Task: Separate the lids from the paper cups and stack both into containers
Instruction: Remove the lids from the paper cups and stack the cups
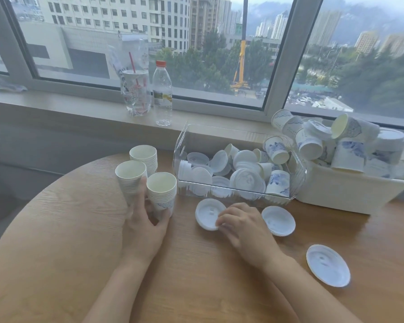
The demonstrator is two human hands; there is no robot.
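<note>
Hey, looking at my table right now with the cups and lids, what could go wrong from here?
1. Your left hand grips the nearest cup stack low down; it stands close beside two other cup stacks, so a nudge might topple them.
2. The white basket is heaped above its rim; cups could roll out.
3. One lid lies apart near the table's right side and may get knocked off by your right hand.

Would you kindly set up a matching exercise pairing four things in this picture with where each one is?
Things:
1. water bottle
2. clear bin
3. left hand
4. right hand

Places:
A. fingers on a white lid on the table
B. around a stack of paper cups
C. standing on the windowsill
D. on the table, holding loose lids and some cups

Pairs: 1-C, 2-D, 3-B, 4-A
</note>
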